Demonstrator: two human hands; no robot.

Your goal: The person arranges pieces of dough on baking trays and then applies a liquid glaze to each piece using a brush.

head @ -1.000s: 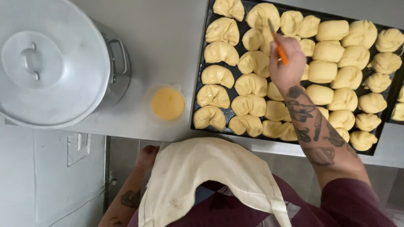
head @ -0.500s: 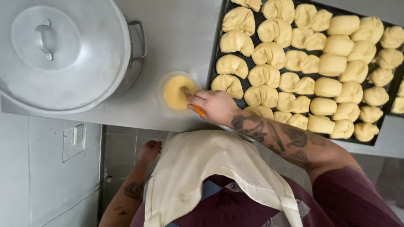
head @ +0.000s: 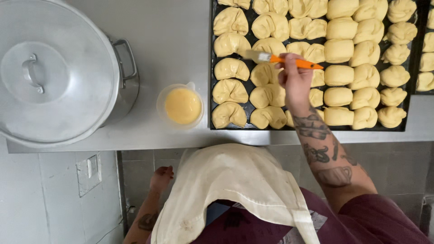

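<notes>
Head view: right hand (head: 296, 83) closed on orange-handled pastry brush (head: 280, 58), bristles over dough rolls (head: 271, 45) on dark tray (head: 211, 68); left hand (head: 161, 177) hanging below table (head: 176, 36), grip unclear.

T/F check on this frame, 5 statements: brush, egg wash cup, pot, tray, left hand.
1. The right hand holds an orange-handled brush over the dough pieces. True.
2. The brush bristles are dipped in the cup of yellow liquid. False: the bristles are over the dark tray, and the cup sits apart, left of it.
3. The big metal pot has its lid on. True.
4. The left hand rests on the pot's lid. False: it hangs below the counter edge, touching nothing on top.
5. The tray holds only one row of dough. False: it is filled with several rows of dough pieces.
</notes>
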